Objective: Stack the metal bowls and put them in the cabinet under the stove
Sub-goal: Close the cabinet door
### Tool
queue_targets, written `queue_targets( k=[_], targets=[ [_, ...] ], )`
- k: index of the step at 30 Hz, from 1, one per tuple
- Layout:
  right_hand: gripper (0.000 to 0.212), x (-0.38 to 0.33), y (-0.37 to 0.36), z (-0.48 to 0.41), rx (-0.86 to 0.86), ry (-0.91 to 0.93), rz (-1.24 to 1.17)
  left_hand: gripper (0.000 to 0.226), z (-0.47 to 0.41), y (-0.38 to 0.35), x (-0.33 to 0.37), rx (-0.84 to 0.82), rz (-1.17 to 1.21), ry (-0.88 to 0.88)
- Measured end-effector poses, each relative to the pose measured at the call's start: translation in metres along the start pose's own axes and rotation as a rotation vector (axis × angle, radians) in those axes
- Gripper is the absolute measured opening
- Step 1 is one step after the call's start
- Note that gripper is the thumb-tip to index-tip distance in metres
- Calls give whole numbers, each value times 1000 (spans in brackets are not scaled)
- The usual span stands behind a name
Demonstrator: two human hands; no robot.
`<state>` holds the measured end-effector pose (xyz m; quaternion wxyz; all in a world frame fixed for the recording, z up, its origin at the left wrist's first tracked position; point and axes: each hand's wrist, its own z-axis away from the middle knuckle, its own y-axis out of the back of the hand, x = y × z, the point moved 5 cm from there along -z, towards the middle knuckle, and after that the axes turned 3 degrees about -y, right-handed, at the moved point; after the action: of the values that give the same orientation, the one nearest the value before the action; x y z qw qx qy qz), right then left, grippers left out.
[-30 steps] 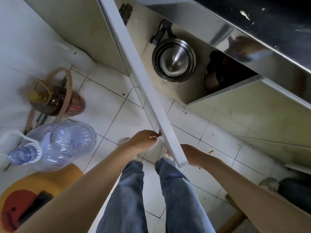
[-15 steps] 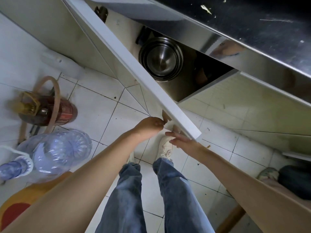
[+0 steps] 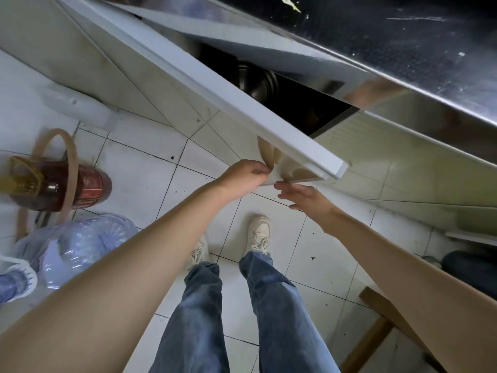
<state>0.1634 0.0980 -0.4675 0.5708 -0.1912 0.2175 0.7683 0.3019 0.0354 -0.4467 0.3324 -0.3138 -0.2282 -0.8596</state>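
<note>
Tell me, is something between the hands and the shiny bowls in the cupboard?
Yes. The white cabinet door swings across the opening, between both hands and the metal bowls, which only peek through the dark gap. The left hand grips the door's lower edge; the right hand is open just beneath it.

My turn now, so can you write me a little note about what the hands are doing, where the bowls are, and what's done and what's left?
Left hand: curled on the bottom corner of the cabinet door.
Right hand: open, holding nothing, fingertips just under the door's bottom edge.
Metal bowls: inside the cabinet under the stove, only partly visible through the gap.
Done: bowls put away.
Left: the door is partly open; probably push it fully shut.
</note>
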Motion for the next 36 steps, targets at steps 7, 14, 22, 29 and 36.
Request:
queue_targets(
  k=[7, 14, 22, 29, 36],
  targets=[
    [28, -9, 20, -15, 65, 23, -42, 29, -18, 4, 18, -8, 23, -17],
    [33, -26, 37, -24, 140, 66, -100, 20, -34, 4, 34, -19, 51, -33],
    [34, -43, 49, -31, 201, 79, -188, 30, -49, 8, 48, 4, 43, -50],
    [33, -50, 55, -36, 200, 77, -163, 11, -57, 14, 58, 17, -22, -76],
    [34, -49, 51, -33, 206, 54, -178, 33, -52, 12, 55, -2, 2, -52]
  ],
)
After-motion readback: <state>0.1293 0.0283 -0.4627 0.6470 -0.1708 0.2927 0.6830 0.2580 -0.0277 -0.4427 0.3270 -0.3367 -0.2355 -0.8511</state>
